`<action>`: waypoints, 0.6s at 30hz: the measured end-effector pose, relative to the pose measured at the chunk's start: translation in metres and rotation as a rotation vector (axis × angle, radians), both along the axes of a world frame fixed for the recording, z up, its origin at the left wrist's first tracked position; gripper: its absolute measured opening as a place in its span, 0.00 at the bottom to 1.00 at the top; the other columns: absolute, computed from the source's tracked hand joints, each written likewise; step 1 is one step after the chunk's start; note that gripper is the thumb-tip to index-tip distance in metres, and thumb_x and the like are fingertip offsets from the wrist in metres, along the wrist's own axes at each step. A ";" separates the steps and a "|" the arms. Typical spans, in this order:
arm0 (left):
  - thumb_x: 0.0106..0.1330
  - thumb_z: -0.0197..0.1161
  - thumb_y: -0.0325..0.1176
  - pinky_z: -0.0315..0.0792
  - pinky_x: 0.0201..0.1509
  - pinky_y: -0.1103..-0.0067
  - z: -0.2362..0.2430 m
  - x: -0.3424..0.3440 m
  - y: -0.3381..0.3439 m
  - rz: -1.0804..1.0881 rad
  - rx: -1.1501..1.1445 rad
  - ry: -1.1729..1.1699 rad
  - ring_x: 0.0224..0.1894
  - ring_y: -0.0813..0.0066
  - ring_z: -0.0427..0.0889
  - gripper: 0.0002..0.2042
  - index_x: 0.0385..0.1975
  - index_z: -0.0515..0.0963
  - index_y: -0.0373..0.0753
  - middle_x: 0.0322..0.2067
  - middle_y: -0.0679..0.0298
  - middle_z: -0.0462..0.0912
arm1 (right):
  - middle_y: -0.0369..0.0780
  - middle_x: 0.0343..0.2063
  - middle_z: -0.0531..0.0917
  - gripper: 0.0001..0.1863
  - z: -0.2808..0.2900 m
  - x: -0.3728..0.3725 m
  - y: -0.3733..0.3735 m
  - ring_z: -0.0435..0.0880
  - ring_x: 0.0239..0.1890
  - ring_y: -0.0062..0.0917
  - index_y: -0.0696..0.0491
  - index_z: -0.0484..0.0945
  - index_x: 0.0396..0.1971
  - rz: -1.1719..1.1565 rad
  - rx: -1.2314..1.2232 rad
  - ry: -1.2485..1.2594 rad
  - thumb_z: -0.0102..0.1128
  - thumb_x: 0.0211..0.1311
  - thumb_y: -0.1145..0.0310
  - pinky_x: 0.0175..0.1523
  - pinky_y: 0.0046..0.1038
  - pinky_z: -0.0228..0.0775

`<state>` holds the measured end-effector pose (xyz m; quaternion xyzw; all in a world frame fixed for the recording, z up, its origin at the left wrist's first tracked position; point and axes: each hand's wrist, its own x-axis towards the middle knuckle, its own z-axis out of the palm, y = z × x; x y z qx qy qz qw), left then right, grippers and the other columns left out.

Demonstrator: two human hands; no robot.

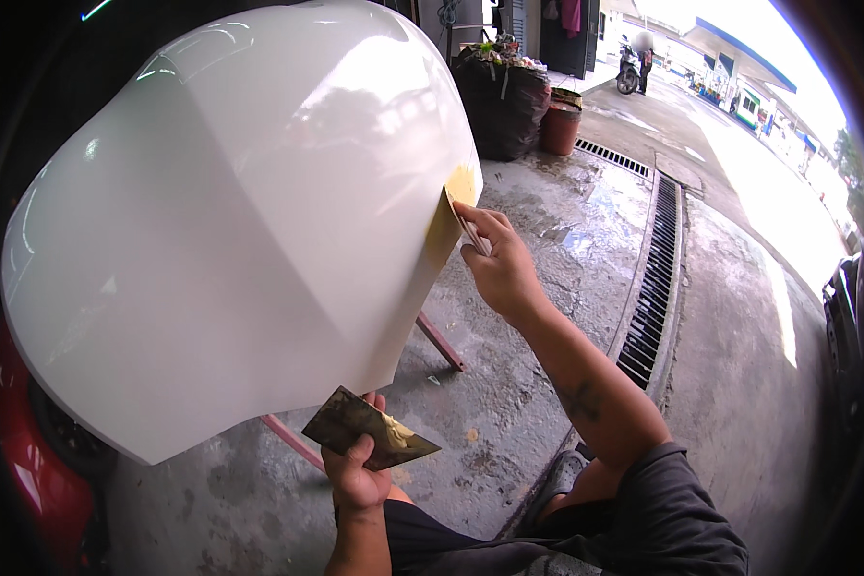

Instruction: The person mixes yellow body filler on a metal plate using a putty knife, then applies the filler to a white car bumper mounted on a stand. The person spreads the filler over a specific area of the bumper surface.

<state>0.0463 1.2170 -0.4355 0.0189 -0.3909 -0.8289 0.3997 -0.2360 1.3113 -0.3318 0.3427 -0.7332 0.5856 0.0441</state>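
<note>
A large white car hood [250,211] rests on a stand in front of me. Yellow body filler [462,182] covers a patch on its right edge. My right hand [499,259] grips a thin, flat putty spreader [466,223], whose tip touches the hood at that patch. Lower down, my left hand [357,477] holds a dark, flat mixing plate [355,422] between thumb and fingers, just below the hood's near corner. A dab of yellow filler [398,432] lies on the plate's right part.
Reddish stand legs [440,342] stick out from under the hood. A full black garbage bag [501,101] and a reddish bucket [561,123] stand beyond it. A metal drain grate [653,278] runs along the right. A red car [38,451] is at the left; a person stands by a motorcycle [628,69] far off.
</note>
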 end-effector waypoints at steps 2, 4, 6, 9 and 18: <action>0.61 0.65 0.24 0.59 0.82 0.56 -0.001 0.001 -0.001 -0.001 0.002 0.001 0.73 0.52 0.72 0.37 0.73 0.62 0.27 0.70 0.46 0.72 | 0.43 0.63 0.76 0.31 0.000 0.007 0.000 0.77 0.66 0.33 0.50 0.76 0.69 -0.001 0.007 -0.006 0.59 0.65 0.82 0.72 0.31 0.66; 0.61 0.65 0.24 0.59 0.82 0.56 -0.002 0.000 -0.001 -0.007 0.006 0.003 0.73 0.53 0.72 0.37 0.73 0.62 0.27 0.69 0.46 0.72 | 0.43 0.63 0.76 0.30 0.001 0.014 0.003 0.77 0.67 0.34 0.50 0.76 0.68 -0.004 0.009 -0.002 0.59 0.65 0.82 0.73 0.32 0.66; 0.61 0.65 0.24 0.59 0.82 0.56 -0.002 0.001 -0.001 -0.008 0.007 0.002 0.73 0.53 0.73 0.37 0.73 0.62 0.27 0.69 0.46 0.72 | 0.44 0.63 0.76 0.30 0.002 0.021 0.003 0.76 0.67 0.35 0.50 0.76 0.68 0.001 0.002 0.008 0.59 0.65 0.82 0.73 0.32 0.66; 0.60 0.64 0.23 0.59 0.82 0.56 -0.004 0.002 -0.002 -0.010 0.005 -0.004 0.73 0.54 0.73 0.37 0.73 0.62 0.27 0.69 0.46 0.73 | 0.44 0.64 0.76 0.30 0.003 0.035 0.004 0.76 0.67 0.36 0.51 0.76 0.68 -0.038 0.045 0.035 0.59 0.65 0.82 0.73 0.33 0.66; 0.64 0.63 0.26 0.58 0.82 0.54 -0.008 0.004 -0.006 -0.028 -0.086 -0.018 0.76 0.47 0.68 0.37 0.74 0.60 0.27 0.73 0.46 0.68 | 0.46 0.63 0.76 0.31 -0.009 0.072 -0.003 0.75 0.68 0.39 0.51 0.77 0.68 -0.053 0.043 0.062 0.61 0.63 0.83 0.74 0.35 0.65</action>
